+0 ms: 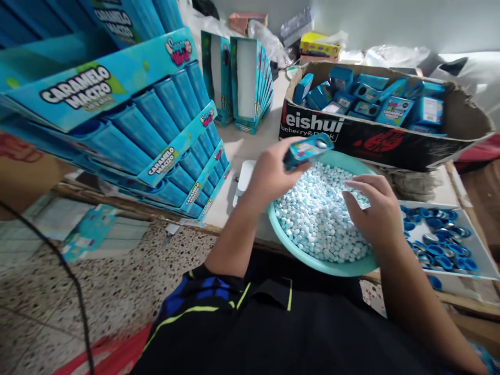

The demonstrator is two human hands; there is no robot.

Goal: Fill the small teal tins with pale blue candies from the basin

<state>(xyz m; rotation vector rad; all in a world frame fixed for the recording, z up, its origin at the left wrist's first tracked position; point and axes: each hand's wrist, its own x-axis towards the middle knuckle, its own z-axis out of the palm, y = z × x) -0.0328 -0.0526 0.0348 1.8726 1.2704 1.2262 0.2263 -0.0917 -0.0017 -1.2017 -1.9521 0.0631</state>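
My left hand is closed around a small blue candy box, held tilted above the far left rim of a turquoise basin. A dark round opening shows at the box's right end. Small white and pale blue candies fill the basin. Over the right side of these candies hovers my right hand, its thumb and fingers apart and slightly bent, with nothing visible in it. Whether its fingertips touch the candies I cannot tell.
Behind the basin stands a black cardboard carton holding several blue boxes. Stacked display trays of blue boxes rise at the left. A white tray of blue round caps lies right. Upright display cartons stand at the back.
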